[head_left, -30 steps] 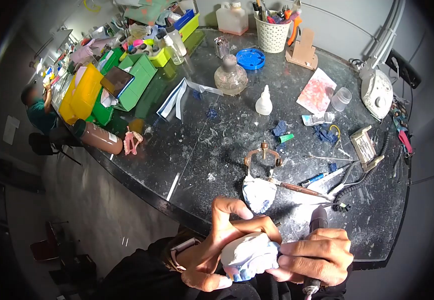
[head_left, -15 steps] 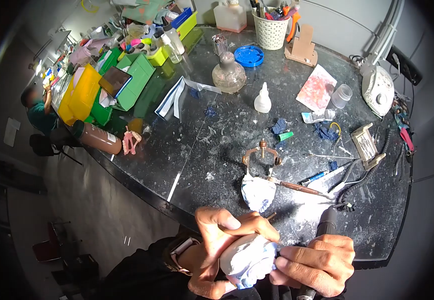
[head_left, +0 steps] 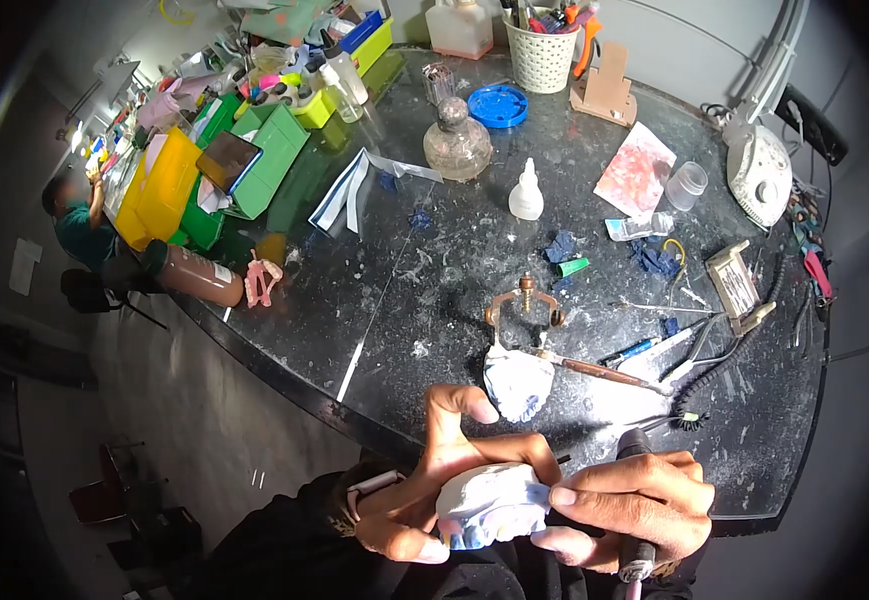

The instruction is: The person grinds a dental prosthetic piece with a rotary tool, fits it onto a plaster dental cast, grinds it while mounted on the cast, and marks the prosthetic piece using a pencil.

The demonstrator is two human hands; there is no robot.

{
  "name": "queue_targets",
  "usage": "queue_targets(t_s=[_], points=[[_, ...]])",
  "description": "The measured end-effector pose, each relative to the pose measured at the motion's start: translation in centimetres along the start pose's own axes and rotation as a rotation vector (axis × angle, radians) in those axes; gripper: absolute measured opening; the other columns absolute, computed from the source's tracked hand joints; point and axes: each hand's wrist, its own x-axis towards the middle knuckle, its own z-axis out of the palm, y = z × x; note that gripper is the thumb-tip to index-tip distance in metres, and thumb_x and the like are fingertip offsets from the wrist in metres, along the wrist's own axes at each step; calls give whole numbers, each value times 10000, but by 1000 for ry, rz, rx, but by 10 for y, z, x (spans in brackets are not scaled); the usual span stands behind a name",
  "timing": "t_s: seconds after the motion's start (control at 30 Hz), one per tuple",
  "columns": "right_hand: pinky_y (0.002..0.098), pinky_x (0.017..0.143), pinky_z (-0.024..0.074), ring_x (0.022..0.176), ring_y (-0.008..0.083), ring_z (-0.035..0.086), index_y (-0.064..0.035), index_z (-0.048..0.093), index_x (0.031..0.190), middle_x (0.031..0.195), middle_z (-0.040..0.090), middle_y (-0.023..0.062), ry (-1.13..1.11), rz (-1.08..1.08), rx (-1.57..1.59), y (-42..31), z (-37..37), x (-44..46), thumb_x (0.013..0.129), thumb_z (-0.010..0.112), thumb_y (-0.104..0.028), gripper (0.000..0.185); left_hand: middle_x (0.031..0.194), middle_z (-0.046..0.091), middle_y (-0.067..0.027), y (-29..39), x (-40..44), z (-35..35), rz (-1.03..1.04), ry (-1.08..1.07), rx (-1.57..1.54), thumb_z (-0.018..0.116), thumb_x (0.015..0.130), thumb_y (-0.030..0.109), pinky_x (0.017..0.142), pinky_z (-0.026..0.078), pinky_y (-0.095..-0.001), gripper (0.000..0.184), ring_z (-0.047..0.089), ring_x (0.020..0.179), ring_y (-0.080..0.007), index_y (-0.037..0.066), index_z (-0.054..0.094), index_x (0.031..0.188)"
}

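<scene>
My left hand (head_left: 432, 470) is wrapped round a white plaster dental cast (head_left: 492, 505) with bluish teeth along its lower edge, near the front of the bench. Its thumb and fingers press the sides. In my right hand (head_left: 644, 505) lies a dark rotary handpiece (head_left: 637, 560), its body crossing the palm, while the fingertips reach the cast's right side. The tip's contact with the cast cannot be made out. Just beyond my hands, a brass articulator (head_left: 526, 297) stands with another plaster cast (head_left: 517, 385) attached.
A wood-handled tool (head_left: 599, 373), a blue pen-like tool (head_left: 632, 352) and a coiled cord (head_left: 689, 405) lie to the right. A white dropper bottle (head_left: 525, 195) and a glass burner-like flask (head_left: 457, 150) stand farther back. Green bins (head_left: 274, 165) and a brown bottle (head_left: 199, 275) are left.
My left hand has tilted the cast, so its row of teeth now faces down toward me. My right hand has turned slightly, and the handpiece has swung with it.
</scene>
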Motion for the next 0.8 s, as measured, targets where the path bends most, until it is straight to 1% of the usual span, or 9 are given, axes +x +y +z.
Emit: queue_targets(t_s=[0.1, 0.2, 0.37, 0.43, 0.47, 0.57, 0.67, 0.7, 0.8], points=[[205, 433, 468, 544, 114, 612, -52, 675, 809, 686, 626, 50, -39, 35, 12, -3, -2, 1, 563, 822, -196, 321, 1015, 380, -285, -6, 1, 1, 44, 2, -38, 524, 607, 142, 806, 359, -381, 761, 459, 923, -274, 191, 29, 1183], [202, 439, 471, 549, 111, 613, -50, 674, 807, 691, 627, 48, -67, 51, 18, -4, -3, 3, 545, 830, -195, 338, 950, 406, -291, -7, -2, -4, 46, -20, 26, 520, 594, 167, 783, 361, -376, 715, 468, 858, -250, 176, 61, 1142], [205, 442, 477, 551, 117, 616, -46, 669, 790, 703, 631, 47, -79, 68, 48, -3, -1, 3, 518, 840, -185, 350, 865, 447, -279, -10, 2, -6, 118, -29, 136, 541, 622, 277, 729, 350, -363, 661, 459, 766, -240, 158, 118, 1116], [208, 453, 484, 551, 122, 618, -47, 667, 780, 703, 631, 46, -80, 79, 76, -3, 0, 2, 512, 842, -185, 349, 824, 462, -266, -11, 7, -6, 140, -47, 121, 546, 628, 303, 704, 343, -358, 657, 452, 744, -237, 157, 131, 1116], [210, 459, 488, 550, 125, 620, -48, 666, 776, 704, 631, 45, -81, 84, 93, -3, 1, 2, 509, 842, -186, 348, 804, 467, -258, -13, 11, -7, 152, -68, 86, 550, 629, 309, 689, 339, -357, 660, 448, 737, -233, 159, 133, 1118], [195, 440, 459, 536, 117, 614, -59, 667, 772, 700, 630, 32, -24, 31, 113, -2, 5, 0, 509, 842, -193, 343, 744, 482, -234, -20, 17, -10, 186, -120, -7, 559, 631, 325, 645, 326, -352, 670, 435, 716, -223, 163, 140, 1127], [179, 416, 412, 518, 106, 604, -71, 668, 775, 699, 631, 20, -74, 10, 15, -8, 0, 1, 507, 844, -190, 341, 703, 473, -207, -15, 10, -8, 91, -94, -30, 570, 643, 313, 580, 342, -316, 684, 433, 692, -205, 176, 132, 1151], [168, 404, 370, 513, 99, 597, -84, 671, 782, 697, 630, 10, -39, 8, 52, -6, 3, -2, 509, 842, -191, 340, 702, 468, -203, -18, 10, -8, 103, -94, -57, 578, 640, 296, 574, 354, -303, 691, 434, 691, -195, 182, 130, 1155], [179, 419, 402, 531, 103, 602, -81, 669, 777, 698, 628, 14, -10, 3, -8, -6, 4, -3, 536, 831, -174, 305, 835, 447, -203, -19, 14, -12, 35, -161, -435, 623, 595, 195, 630, 400, -266, 771, 458, 734, -156, 210, 110, 1170]])
